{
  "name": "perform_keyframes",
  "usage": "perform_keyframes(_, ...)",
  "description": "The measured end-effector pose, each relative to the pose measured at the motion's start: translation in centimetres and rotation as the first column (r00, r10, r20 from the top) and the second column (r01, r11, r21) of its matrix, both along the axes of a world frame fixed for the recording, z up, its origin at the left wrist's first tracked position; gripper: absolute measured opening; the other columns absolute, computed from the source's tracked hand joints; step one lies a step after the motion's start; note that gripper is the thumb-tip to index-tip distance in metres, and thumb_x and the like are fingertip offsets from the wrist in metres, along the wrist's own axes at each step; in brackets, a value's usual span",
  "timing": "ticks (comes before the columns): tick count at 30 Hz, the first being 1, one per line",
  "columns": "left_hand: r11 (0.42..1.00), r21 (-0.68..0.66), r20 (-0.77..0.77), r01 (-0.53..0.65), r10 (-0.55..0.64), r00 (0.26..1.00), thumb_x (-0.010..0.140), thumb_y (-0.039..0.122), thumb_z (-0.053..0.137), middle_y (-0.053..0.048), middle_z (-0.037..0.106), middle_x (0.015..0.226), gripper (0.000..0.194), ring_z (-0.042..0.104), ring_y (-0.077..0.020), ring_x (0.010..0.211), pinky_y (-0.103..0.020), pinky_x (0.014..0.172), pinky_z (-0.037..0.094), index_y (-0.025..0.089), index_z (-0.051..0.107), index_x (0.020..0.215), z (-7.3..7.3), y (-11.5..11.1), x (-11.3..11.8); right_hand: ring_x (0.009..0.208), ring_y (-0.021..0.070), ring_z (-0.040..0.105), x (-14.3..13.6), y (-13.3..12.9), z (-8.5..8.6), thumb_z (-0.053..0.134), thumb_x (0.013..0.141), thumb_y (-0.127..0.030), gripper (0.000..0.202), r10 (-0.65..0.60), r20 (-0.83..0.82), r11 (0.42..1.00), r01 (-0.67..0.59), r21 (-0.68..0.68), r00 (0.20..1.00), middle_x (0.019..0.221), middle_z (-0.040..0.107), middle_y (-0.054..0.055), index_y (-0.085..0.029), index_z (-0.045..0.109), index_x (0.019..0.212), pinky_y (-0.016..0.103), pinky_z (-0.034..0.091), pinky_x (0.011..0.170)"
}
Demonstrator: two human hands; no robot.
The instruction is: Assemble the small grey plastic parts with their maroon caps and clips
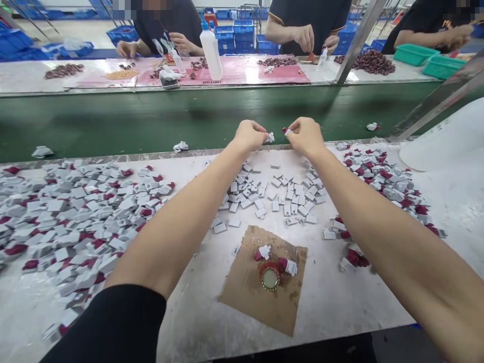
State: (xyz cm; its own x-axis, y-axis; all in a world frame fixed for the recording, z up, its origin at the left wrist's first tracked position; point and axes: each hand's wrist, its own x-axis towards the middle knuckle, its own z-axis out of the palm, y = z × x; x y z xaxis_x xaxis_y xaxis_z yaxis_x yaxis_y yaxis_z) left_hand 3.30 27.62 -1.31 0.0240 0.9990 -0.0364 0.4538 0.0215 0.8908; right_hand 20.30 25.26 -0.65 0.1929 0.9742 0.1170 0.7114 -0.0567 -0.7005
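Both arms reach out over the far edge of the white table. My left hand (249, 135) pinches a small white plastic piece (271, 137) between thumb and fingers. In my right hand (305, 135) is a small dark red and white plastic piece (286, 131), also pinched at the fingertips. The two pieces are a short gap apart. Below the hands lie loose small white blocks (295, 194). On a brown cardboard square (260, 307) sit a bottle cap (270, 279) and two red and white pieces (290, 267).
A large heap of white and dark red pieces (75, 206) covers the left; another heap (389, 176) lies right. A green conveyor belt (132, 121) runs beyond the table. Across it, co-workers handle parts near a white bottle (212, 53) and green trays (416, 54). A metal post (361, 40) stands there.
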Motion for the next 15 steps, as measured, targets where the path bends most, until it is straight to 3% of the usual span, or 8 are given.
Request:
perform_keyframes(2,0.999,-0.034,-0.030,0.017,-0.018,0.999,0.080,0.011,0.091,-0.009,0.074,0.084,0.023,0.073,-0.0301,0.096,-0.046,0.092,0.059,0.019,0.069,0.080,-0.4,0.9,0.8,0.095,0.0315,0.082,1.5,-2.8,1.0,0.066,0.100,-0.009,0.020,0.012,-0.044,1.000,-0.012,-0.002,0.999,0.100,0.081,0.016,-0.013,0.075,0.117,0.048,0.067,0.086)
perform_keyframes(4,0.998,-0.045,-0.079,0.043,-0.046,0.996,0.079,0.012,0.091,-0.011,0.075,0.086,0.025,0.073,-0.0333,0.103,-0.048,0.095,0.058,0.020,0.068,0.081,-0.4,1.1,1.3,0.079,0.0268,0.082,3.0,-7.5,2.0,0.068,0.101,-0.013,0.019,0.053,-0.079,0.998,-0.054,-0.015,0.995,0.095,0.080,0.012,-0.015,0.074,0.118,0.042,0.067,0.071)
perform_keyframes(6,0.997,-0.019,-0.151,0.073,-0.075,0.986,0.075,0.009,0.092,-0.016,0.078,0.102,0.027,0.069,-0.0391,0.120,-0.053,0.107,0.054,0.020,0.070,0.086,0.1,0.4,1.3,0.078,0.0259,0.081,4.3,-13.7,2.3,0.076,0.100,-0.022,0.012,0.159,-0.081,0.987,-0.161,-0.017,0.984,0.105,0.081,0.013,-0.020,0.076,0.112,0.039,0.066,0.063)
perform_keyframes(8,0.993,0.031,-0.222,0.116,-0.106,0.969,0.073,0.004,0.088,-0.020,0.076,0.124,0.032,0.059,-0.0434,0.138,-0.058,0.120,0.045,0.019,0.074,0.098,0.9,-1.2,0.6,0.076,0.0247,0.079,5.0,-20.7,1.6,0.076,0.102,-0.030,0.009,0.274,0.019,0.961,-0.274,0.032,0.962,0.097,0.077,0.009,-0.024,0.079,0.108,0.038,0.067,0.062)
perform_keyframes(9,0.986,0.054,-0.264,0.159,-0.139,0.954,0.073,0.003,0.085,-0.020,0.074,0.131,0.036,0.054,-0.0442,0.144,-0.059,0.125,0.040,0.019,0.076,0.104,1.4,-2.3,0.1,0.073,0.0225,0.077,5.2,-24.1,1.0,0.073,0.105,-0.027,0.011,0.332,0.071,0.941,-0.336,0.048,0.941,0.096,0.075,0.007,-0.026,0.080,0.112,0.037,0.068,0.063)
perform_keyframes(12,0.929,0.052,-0.492,0.367,-0.296,0.819,0.078,0.008,0.079,-0.018,0.073,0.135,0.039,0.053,-0.0463,0.144,-0.063,0.127,0.036,0.018,0.082,0.115,2.3,-5.5,-1.7,0.088,0.0232,0.083,5.2,-32.5,-1.6,0.065,0.105,-0.014,0.029,0.413,0.132,0.899,-0.427,0.101,0.901,0.109,0.073,0.010,-0.027,0.078,0.128,0.030,0.072,0.070)
perform_keyframes(15,0.878,-0.046,-0.702,0.476,-0.367,0.610,0.084,0.017,0.074,-0.020,0.077,0.130,0.030,0.056,-0.0513,0.140,-0.068,0.122,0.040,0.016,0.084,0.112,2.3,-7.5,-3.1,0.105,0.0263,0.085,4.7,-37.1,-3.4,0.062,0.107,-0.013,0.031,0.386,0.127,0.918,-0.394,0.041,0.914,0.129,0.072,0.017,-0.025,0.074,0.134,0.031,0.075,0.082)
